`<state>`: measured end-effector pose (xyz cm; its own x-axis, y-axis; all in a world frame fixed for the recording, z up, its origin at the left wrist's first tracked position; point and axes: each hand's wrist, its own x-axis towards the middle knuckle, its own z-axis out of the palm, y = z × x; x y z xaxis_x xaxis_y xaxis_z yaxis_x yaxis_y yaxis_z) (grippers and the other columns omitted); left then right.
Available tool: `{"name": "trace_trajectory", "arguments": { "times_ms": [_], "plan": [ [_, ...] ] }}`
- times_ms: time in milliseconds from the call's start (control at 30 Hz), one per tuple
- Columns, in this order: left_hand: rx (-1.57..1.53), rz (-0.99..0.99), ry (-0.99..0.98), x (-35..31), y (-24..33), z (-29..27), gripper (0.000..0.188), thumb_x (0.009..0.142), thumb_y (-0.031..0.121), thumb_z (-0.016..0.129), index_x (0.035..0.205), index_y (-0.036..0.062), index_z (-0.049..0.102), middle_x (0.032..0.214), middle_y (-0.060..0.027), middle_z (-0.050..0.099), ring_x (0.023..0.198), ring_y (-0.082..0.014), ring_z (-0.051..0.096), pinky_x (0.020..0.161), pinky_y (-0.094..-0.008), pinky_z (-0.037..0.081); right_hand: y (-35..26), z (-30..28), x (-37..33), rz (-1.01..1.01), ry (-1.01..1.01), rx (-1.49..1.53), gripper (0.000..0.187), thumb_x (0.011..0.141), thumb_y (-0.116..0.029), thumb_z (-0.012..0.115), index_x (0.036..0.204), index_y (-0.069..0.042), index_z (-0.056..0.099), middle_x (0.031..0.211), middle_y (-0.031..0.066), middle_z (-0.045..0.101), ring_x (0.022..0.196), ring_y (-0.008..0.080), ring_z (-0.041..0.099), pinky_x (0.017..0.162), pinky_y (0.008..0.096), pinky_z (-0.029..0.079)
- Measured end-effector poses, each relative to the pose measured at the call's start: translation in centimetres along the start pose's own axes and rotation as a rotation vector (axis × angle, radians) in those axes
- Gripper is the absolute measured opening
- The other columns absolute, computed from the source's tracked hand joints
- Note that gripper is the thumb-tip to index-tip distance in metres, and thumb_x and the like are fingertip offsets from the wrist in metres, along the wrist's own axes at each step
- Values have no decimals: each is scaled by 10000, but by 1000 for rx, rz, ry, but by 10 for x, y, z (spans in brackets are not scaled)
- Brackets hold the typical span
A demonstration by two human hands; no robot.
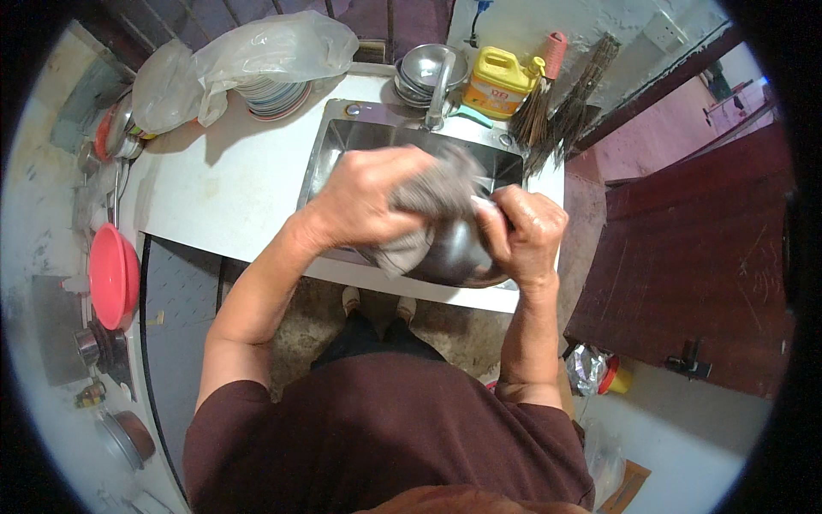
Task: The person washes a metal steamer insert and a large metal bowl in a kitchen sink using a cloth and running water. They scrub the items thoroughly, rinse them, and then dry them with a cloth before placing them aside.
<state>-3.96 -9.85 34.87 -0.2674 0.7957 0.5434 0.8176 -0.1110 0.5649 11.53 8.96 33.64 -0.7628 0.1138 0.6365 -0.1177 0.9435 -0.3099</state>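
My left hand [368,197] is closed around a crumpled grey-brown cloth [415,193], which is partly smeared by motion. The cloth lies against a rounded, shiny dark metal bowl or pan [462,255]; which of the two it is cannot be made out. My right hand [527,231] grips this vessel at its right side, thumb towards the cloth and fingers curled. Both hands are above the stainless steel sink [312,176], and the vessel is tilted over its front edge. My left hand and the cloth hide part of the sink and the vessel.
Behind the sink stand a faucet [441,90], stacked metal bowls [419,64], a yellow jug [499,81] and a twig brush [535,116]. Plates [274,98] under a plastic bag [274,51] sit at the back of the white counter [205,188]. A pink basin [114,274] is at left, a dark red door [693,257] at right.
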Motion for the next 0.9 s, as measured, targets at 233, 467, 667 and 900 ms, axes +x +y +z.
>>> {"name": "trace_trajectory", "arguments": {
  "times_ms": [233, 467, 667, 900],
  "plan": [
    [-502, -398, 63, -17, -29, -20, 375, 756, 64, 741, 1106, 36, 611, 1006, -56, 701, 900, -136, 659, 828, -299, 523, 30, -8, -10, 232, 210, 240, 180, 780, -167, 723, 734, -40, 605, 602, 88, 550, 501, 186, 536, 502, 314, 443],
    [-554, -420, -11, -18, -39, -40, 424, 688, 91, 750, 1089, 42, 622, 1017, -105, 694, 889, -172, 677, 823, -314, 545, 38, -14, -21, 312, 341, 455, 185, 769, -126, 733, 697, -23, 597, 601, 72, 556, 509, 144, 517, 498, 283, 431],
    [211, -69, -167, 15, 7, 2, 442, 677, 237, 773, 1027, 27, 603, 889, -151, 665, 776, -326, 665, 713, -369, 561, 0, 27, 7, -55, -41, 112, 262, 769, -251, 740, 771, -47, 576, 583, 88, 500, 507, 264, 517, 512, 357, 428],
    [-452, -376, -33, -14, -42, -44, 382, 715, 59, 763, 1070, 3, 633, 1033, -43, 640, 938, -123, 614, 819, -287, 502, 22, -3, -2, 151, 170, 226, 252, 793, -223, 739, 696, -23, 619, 586, 78, 565, 522, 206, 568, 520, 319, 463]
  ]
}}
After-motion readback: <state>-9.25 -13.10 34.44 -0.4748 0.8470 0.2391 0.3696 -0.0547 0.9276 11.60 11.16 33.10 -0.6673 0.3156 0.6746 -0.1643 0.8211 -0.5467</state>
